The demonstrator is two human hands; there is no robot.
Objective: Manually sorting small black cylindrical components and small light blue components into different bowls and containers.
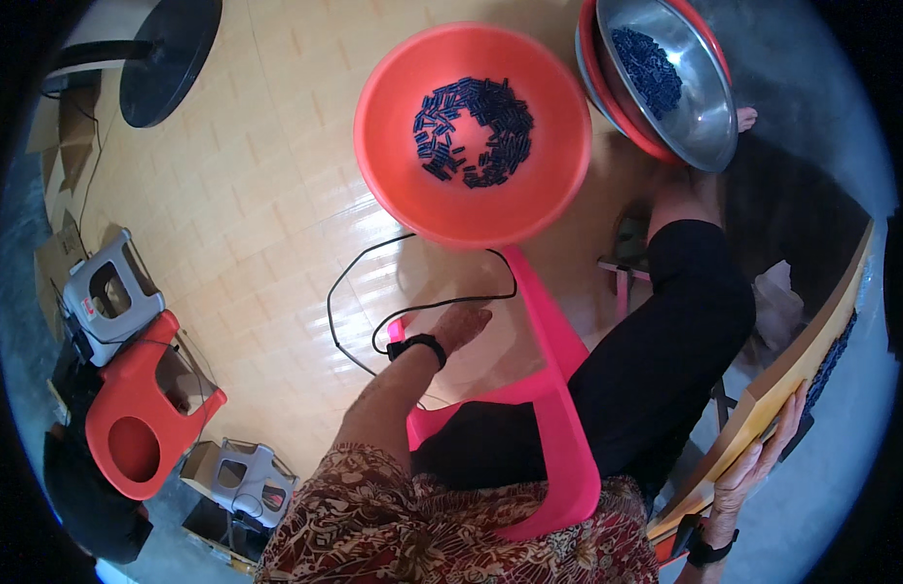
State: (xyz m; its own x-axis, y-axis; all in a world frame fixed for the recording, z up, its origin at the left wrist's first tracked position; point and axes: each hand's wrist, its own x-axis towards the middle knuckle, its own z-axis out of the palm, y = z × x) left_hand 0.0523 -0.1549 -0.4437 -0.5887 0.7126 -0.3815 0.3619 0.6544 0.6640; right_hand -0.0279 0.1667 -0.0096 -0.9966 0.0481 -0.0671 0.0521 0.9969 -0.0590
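My left hand (pixel 461 324) reaches forward over the tiled floor, fingers stretched out and empty, a black band on its wrist. It hovers just below a large orange-red basin (pixel 393 165) holding several small dark blue pieces (pixel 476 131). My right hand (pixel 763 453) lies against the edge of a flat wooden board (pixel 811 355) at the lower right, fingers spread along it. A pink apron strap (pixel 549 321) runs up my lap toward the basin.
A steel bowl (pixel 704 107) with more dark pieces sits in a red basin at top right. A black cable (pixel 344 292) loops on the floor. Grey (pixel 110 292) and red (pixel 140 409) stools stand left; a black round base (pixel 169 58) lies top left.
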